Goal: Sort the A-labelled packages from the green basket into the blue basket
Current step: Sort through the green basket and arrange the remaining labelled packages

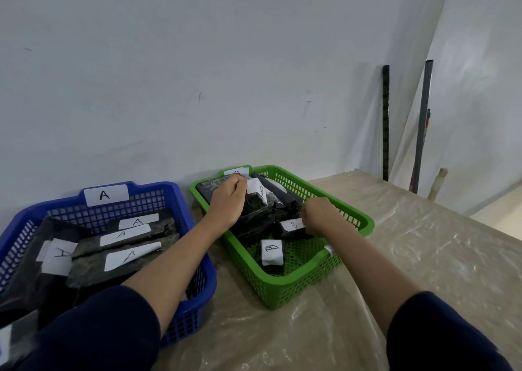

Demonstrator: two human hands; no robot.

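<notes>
Both hands in the green basket (pixel 364 223), rummaging for labels. Left hand (pixel 227 201) curled, fingers pinching a black package (pixel 254 204) at its white label, seemingly tilted up for reading. Right hand (pixel 317 215) curled on a B-labelled package (pixel 292 226), probably to clear it aside. A-labelled packages (pixel 127 240) stacked in the blue basket (pixel 175 192), just left. Plastic-sheeted worktop (pixel 395 243); pale wall (pixel 197 74) behind, poles (pixel 385 122) leaning at right.
</notes>
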